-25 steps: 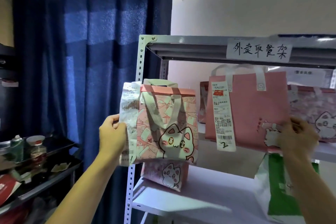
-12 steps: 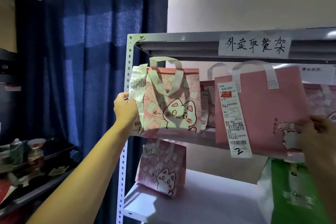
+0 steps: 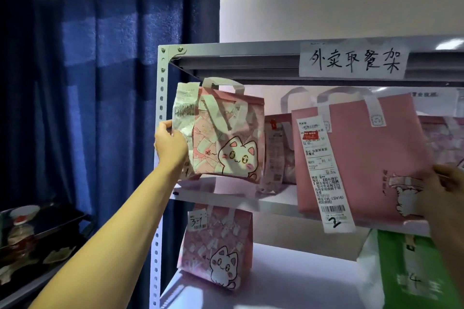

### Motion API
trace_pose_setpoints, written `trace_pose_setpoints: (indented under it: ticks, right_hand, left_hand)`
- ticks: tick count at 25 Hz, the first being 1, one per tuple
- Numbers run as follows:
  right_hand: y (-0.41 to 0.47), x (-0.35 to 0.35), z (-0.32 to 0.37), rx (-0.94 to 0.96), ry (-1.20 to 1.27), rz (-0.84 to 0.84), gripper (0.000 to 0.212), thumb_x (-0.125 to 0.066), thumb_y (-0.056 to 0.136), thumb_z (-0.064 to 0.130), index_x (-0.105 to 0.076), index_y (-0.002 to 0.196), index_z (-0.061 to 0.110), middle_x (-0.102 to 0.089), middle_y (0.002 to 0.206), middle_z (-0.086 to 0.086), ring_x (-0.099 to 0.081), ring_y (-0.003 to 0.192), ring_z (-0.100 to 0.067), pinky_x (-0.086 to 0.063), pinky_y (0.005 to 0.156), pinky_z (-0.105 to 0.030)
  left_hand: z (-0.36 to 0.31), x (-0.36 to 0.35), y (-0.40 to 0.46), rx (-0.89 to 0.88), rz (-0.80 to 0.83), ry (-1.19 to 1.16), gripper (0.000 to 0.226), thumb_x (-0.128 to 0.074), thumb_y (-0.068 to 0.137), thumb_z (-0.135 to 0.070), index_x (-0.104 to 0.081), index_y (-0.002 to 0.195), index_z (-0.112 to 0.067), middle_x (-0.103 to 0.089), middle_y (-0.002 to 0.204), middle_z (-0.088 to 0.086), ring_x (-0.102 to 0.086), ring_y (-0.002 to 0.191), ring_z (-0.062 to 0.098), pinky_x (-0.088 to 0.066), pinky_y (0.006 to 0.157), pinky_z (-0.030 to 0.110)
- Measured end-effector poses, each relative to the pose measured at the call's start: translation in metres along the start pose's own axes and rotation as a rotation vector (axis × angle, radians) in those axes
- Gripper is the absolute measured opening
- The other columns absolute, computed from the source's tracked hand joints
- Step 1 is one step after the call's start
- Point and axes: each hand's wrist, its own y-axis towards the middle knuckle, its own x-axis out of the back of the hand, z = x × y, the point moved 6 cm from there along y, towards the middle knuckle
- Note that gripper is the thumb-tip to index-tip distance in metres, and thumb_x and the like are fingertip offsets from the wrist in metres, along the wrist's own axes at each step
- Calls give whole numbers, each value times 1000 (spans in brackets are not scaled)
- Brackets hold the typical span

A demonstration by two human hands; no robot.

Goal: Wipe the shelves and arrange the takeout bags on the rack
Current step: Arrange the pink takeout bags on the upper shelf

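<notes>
Left hand (image 3: pixel 170 144) grips the cat bag (image 3: pixel 227 137) over the shelf (image 3: pixel 226 193), right hand (image 3: pixel 449 192) holds the pink bag (image 3: pixel 376 158) beside it; land both bases flat, receipts outward.

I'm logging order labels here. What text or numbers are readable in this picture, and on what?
"外卖取餐架": handwritten paper sign on the rack's top beam.
"2": handwritten at the foot of the receipt on the plain pink bag; its fine print is too small.
"3.9", roughly: tag on the lower cat bag.
"喵~": printed on the cat bag in the left hand.
That bag's receipt: blurred.
Green bag: blurred.
</notes>
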Motion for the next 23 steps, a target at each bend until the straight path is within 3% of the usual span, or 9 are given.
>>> trace_pose_setpoints:
  ticks: [3, 7, 9, 11, 13, 16, 18, 20, 23]
  right_hand:
    - [-9, -2, -2, 25, -12, 22, 13, -55, 90, 31, -63, 88, 41, -68, 84, 7, -67, 77, -15, -62, 78, -42]
    - [-9, -1, -10, 38, -45, 28, 27, -54, 81, 50, -67, 101, 40, -72, 100, -5, -73, 86, -22, -63, 68, -51]
    - [-5, -3, -13, -2, -85, 19, 36, -52, 86, 51, -67, 112, 31, -72, 108, -11, -71, 94, -33, -59, 78, -60]
    - [-11, -4, -7, 39, -109, -22, 31, -53, 91, 39, -68, 114, 25, -72, 109, -12, -70, 95, -36, -57, 84, -60]
    - [-17, -5, 1, 75, -114, -55, 27, -54, 95, 29, -68, 115, 19, -72, 110, -13, -70, 95, -35, -58, 86, -55]
    - [-22, -7, 2, 55, -114, -53, 33, -52, 93, 38, -67, 116, 20, -72, 111, -14, -70, 95, -35, -58, 85, -55]
    - [-23, -6, -2, 27, -73, -45, 28, -49, 88, 43, -68, 104, 32, -72, 107, -15, -71, 90, -29, -58, 81, -56]
    - [-32, -4, 5, 28, -37, -41, 19, -51, 87, 36, -65, 87, 49, -68, 92, -6, -69, 71, -10, -55, 76, -48]
    - [-39, -2, 12, 54, -77, -60, 29, -54, 85, 30, -61, 80, 58, -61, 84, 3, -60, 71, -21, -49, 81, -45]
  left_hand:
    - [21, -15, 6, -7, 70, 78, 26, -40, 96, -8, -56, 112, -20, -68, 99, 1, -56, 75, 12, -51, 75, 42]
    - [37, -30, 7, -72, 182, 259, 51, -43, 99, -5, -35, 149, -11, -47, 145, 15, -51, 125, 31, -42, 104, 43]
    - [21, -32, -8, -282, 124, 380, 66, -48, 94, 3, -27, 155, -11, -35, 152, 17, -41, 134, 34, -37, 110, 44]
    - [4, -45, -43, -587, 109, 552, 73, -57, 83, 11, -39, 149, -15, -37, 152, 17, -43, 131, 36, -41, 107, 47]
    - [6, -65, -81, -732, 217, 689, 66, -62, 80, 7, -51, 139, -19, -41, 149, 16, -46, 126, 36, -45, 99, 45]
    - [35, -81, -109, -639, 366, 841, 53, -62, 88, -18, -49, 139, -29, -34, 154, 14, -37, 132, 36, -41, 98, 48]
    - [50, -80, -108, -569, 386, 883, 49, -60, 92, -36, -46, 138, -35, -28, 156, 13, -28, 140, 35, -35, 103, 53]
    - [59, -80, -101, -541, 413, 868, 47, -57, 92, -39, -46, 138, -37, -24, 159, 12, -18, 147, 35, -30, 110, 56]
    - [68, -83, -87, -506, 483, 809, 50, -55, 92, -33, -45, 141, -35, -21, 161, 10, -13, 149, 34, -30, 113, 60]
